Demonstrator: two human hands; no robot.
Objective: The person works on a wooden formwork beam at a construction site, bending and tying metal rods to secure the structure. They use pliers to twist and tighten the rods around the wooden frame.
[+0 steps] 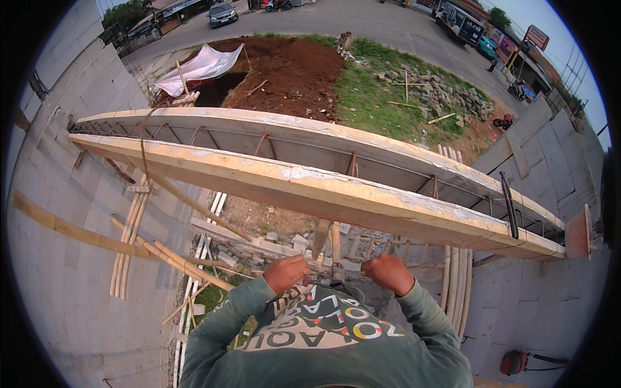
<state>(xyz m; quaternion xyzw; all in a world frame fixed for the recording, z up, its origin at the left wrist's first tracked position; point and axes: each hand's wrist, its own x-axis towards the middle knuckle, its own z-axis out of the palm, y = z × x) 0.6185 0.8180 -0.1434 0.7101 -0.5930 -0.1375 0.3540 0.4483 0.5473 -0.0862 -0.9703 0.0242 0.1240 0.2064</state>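
My left hand (286, 274) and my right hand (389, 274) are both closed, held apart in front of my green printed shirt (317, 323). Whatever their fingers grip, if anything, is too small to make out. Just beyond them a long wooden formwork trough (284, 169) spans from left to right. Inside it runs a cage of steel bars with stirrups (352, 164). A slim black tool (509, 205) lies across the near board toward the right end, out of both hands. From the trough's left part hangs a thin wire (143, 149).
Bamboo poles (77, 233) prop the trough and cross below at left; more bamboo (456, 291) stands at right. Grey block walls (58, 284) rise on both sides. A reddish board (577, 234) closes the right end. Beyond lie dug soil (291, 71), grass and a road (310, 22).
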